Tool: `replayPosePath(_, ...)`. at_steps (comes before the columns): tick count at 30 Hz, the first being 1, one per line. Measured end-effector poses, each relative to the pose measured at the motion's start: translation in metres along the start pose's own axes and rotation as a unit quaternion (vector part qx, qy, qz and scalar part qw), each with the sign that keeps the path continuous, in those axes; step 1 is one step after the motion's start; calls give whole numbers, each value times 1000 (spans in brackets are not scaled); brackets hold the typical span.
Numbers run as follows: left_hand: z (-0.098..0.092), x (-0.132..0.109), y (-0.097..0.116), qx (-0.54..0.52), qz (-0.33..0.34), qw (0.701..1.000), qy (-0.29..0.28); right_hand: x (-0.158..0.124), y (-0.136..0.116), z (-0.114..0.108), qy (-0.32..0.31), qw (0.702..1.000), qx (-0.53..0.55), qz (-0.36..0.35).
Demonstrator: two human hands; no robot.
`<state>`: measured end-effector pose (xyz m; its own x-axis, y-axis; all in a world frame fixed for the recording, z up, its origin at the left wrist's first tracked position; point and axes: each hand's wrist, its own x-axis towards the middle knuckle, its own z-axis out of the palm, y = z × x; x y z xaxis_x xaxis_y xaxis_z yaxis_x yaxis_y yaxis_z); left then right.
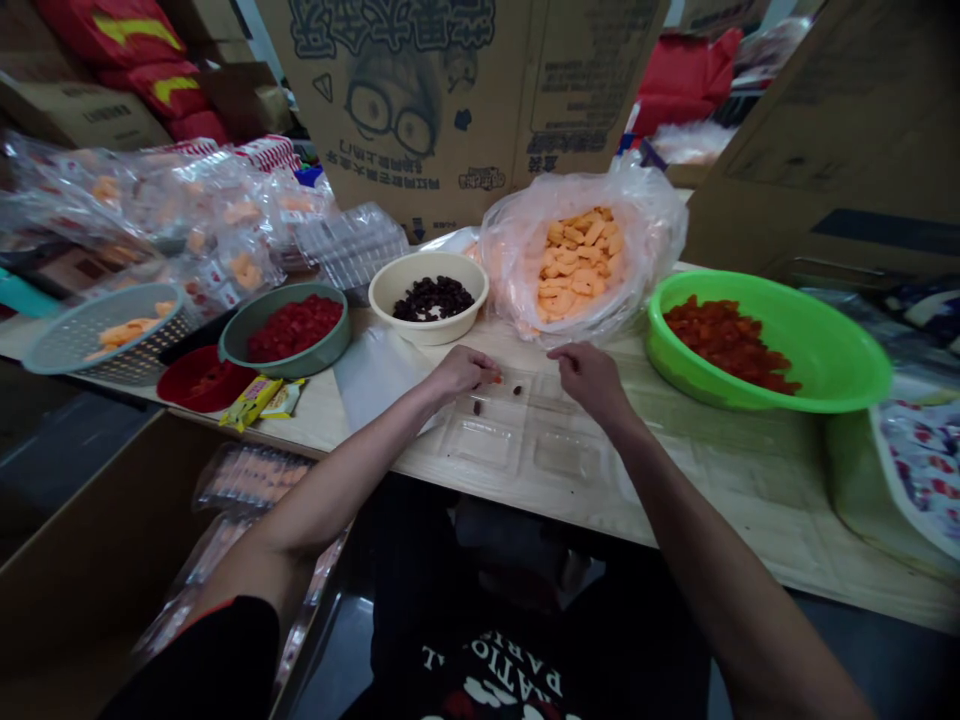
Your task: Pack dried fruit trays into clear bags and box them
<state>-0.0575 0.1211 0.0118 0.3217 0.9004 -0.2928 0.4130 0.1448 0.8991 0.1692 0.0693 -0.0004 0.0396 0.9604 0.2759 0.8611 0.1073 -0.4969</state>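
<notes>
From the head view, the left hand (461, 372) pinches its fingertips together on a small orange dried piece (497, 379), just above a clear plastic compartment tray (517, 440) on the pale wooden worktop (720, 480). Two dark dried bits (517, 390) lie apart near the tray's far edge. The right hand (592, 382) curls over that edge, fingers together; whether it holds anything cannot be told. A low, tight fingertip pinch suits pieces this small. A cream bowl of dark dried fruit (431, 298) stands just beyond.

The pale wooden work table (720, 470) carries a clear compartmented plastic tray (517, 440) at its front edge. Behind the tray stand a cream bowl (433, 295) and a clear bag of orange pieces (577, 260). Right of the tray sits a green plastic basin (765, 340); left of it, a grey-green bowl (285, 330), a red dish (199, 380) and a grey perforated basket (105, 335).
</notes>
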Motion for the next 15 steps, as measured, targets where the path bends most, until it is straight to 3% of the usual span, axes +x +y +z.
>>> replayPosePath(2, 7, 0, -2, 59, 14, 998, 13, -1, 6, -4, 10, 1000, 20, 14)
replayPosePath(5, 16, -1, -6, 146, 37, 987, 49, -10, 0, 1, -26, 999, 17, 18)
replayPosePath(11, 16, 2, -16, 198, 34, 978, 63, -32, -52, 24, -174, 983, -49, -1)
replayPosePath(15, 1, 10, -17, 200, 31, 977, 69, -40, -87, 39, -202, 975, -95, -4)
